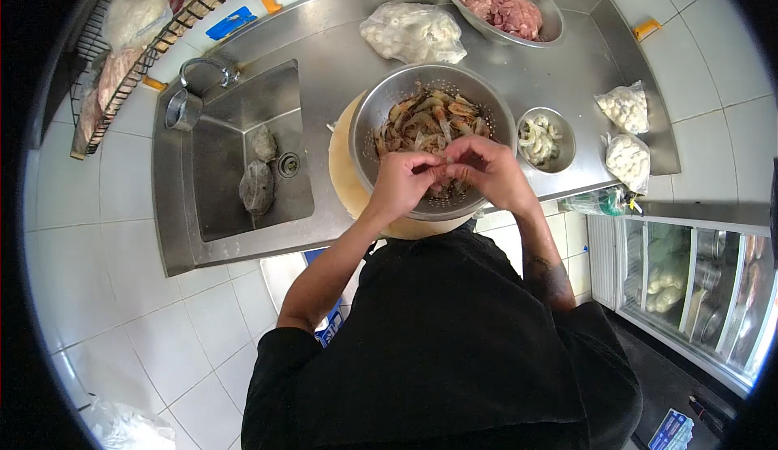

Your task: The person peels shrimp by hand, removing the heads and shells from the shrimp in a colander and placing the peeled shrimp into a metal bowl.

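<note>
Both hands meet over a perforated metal colander [372,115] heaped with shell-on shrimp [425,115]. My left hand [406,181] and my right hand [491,167] pinch a small pale shrimp between their fingertips; the fingers hide most of it. The colander stands on a round, light-coloured board [342,164]. Just right of it, a small metal bowl [571,140] holds peeled shrimp [540,137].
Behind the colander lie a plastic bag of pale food [413,33] and a metal bowl [556,21] of raw meat [501,6]. Two bagged portions [626,107] sit at the counter's right end. A sink [243,170] with wrapped items is left; a glass-door fridge [687,292] stands lower right.
</note>
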A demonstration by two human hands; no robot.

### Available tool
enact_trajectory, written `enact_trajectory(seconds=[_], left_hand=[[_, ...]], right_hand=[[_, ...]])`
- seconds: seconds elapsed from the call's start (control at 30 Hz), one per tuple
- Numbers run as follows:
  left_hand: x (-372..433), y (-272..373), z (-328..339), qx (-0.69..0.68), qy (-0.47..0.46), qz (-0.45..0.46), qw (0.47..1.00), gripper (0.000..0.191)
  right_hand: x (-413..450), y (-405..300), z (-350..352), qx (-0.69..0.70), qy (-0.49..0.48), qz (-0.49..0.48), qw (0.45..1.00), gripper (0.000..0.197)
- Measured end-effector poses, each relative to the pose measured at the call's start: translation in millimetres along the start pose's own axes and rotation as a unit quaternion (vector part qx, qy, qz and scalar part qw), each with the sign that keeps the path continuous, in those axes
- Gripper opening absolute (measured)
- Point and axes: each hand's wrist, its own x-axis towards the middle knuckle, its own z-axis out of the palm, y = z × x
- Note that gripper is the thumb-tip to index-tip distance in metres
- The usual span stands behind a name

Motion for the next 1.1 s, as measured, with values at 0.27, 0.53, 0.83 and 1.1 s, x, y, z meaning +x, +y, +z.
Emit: enact_trajectory(seconds=[0.27, 0.53, 0.83, 1.1], left_hand=[[-4, -14, -4, -0.17, -0.067, -0.062, 0.981, 0.019], [48, -43, -53, 0.44, 0.064, 0.12, 0.888, 0.017], [115, -52, -35, 0.51, -0.026, 0.136, 0.849, 0.031], [88, -14, -54, 0.446, -0.024, 0.119, 0.887, 0.017]], right_hand=[[-19, 4, -5, -0.084, -0.011, -0.125, 0.989, 0.015], [-33, 21, -125, -0.111, 0.231, -0.031, 0.966, 0.015], [-30, 39, -128, -0.342, 0.255, -0.014, 0.904, 0.027], [-7, -25, -55, -0.287, 0.167, -0.086, 0.939, 0.022]])
